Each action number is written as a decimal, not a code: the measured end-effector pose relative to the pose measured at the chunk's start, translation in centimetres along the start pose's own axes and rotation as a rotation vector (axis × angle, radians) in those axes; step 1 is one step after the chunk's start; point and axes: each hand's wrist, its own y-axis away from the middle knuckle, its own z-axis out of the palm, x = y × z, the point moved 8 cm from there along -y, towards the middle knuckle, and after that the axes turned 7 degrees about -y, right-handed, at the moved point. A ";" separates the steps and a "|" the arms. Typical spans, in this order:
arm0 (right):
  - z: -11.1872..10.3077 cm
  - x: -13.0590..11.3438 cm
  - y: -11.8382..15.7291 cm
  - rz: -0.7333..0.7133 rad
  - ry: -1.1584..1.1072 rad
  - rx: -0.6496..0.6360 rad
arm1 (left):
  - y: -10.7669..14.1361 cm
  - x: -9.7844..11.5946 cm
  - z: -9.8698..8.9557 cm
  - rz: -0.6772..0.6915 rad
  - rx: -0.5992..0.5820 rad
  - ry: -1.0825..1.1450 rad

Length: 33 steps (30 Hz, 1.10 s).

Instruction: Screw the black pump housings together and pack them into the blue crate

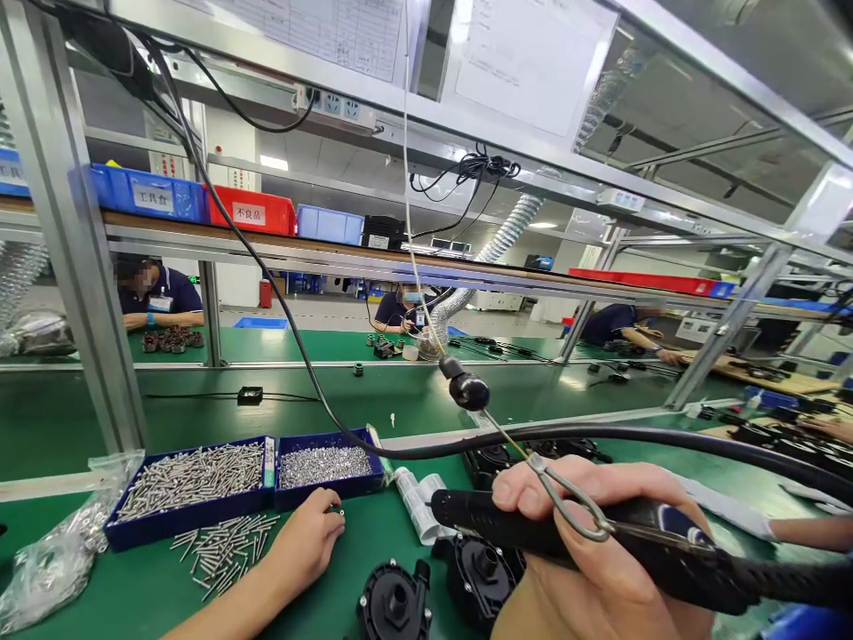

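Observation:
My right hand [586,542] is wrapped around a black electric screwdriver [493,524], which lies roughly level and points left. A wire hook [573,507] on the tool hangs from a cord with a black knob [468,389]. My left hand [310,542] is closed in a pinch, with a tiny shiny metal part [340,511] at its fingertips; its exact kind is too small to tell. Beside that hand lies a loose pile of screws [230,551]. Below and between my hands are black round housings [398,604] [483,573], with small metal fasteners around their rims.
Behind my left hand stand a blue bin of long screws [193,480] and another of small nuts [323,467]. A plastic bag [50,569] of metal parts lies far left. A thick black cable [426,452] crosses the bench. Co-workers sit beyond the shelf frame; another person's arm [809,533] reaches in at right.

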 end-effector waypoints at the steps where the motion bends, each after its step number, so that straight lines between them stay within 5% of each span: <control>1: 0.0 0.0 -0.1 -0.003 0.002 -0.004 | 0.2 -0.1 0.3 -0.056 -0.023 0.072; 6: -0.4 0.2 -0.2 0.000 0.037 -0.020 | 2.8 -0.4 5.1 -0.499 -0.448 0.600; 9: -0.3 0.4 -0.1 0.031 0.061 -0.027 | 4.4 0.1 7.4 -0.605 -0.691 0.716; 13: 0.0 0.6 0.1 0.041 0.079 -0.030 | 5.7 0.5 8.7 -0.689 -0.871 0.826; 18: 0.2 0.7 0.1 0.031 0.083 -0.053 | 5.7 1.7 8.3 -0.780 -0.891 1.073; 22: 0.4 0.9 0.1 0.041 0.081 -0.071 | 5.4 2.3 7.0 -0.701 -0.937 1.124; 27: 1.0 1.0 0.4 0.030 0.054 -0.064 | 5.5 3.0 5.9 -0.561 -0.876 0.935; 33: 2.7 2.3 1.3 0.080 0.041 -0.075 | 5.0 2.7 5.4 -0.628 -0.698 0.759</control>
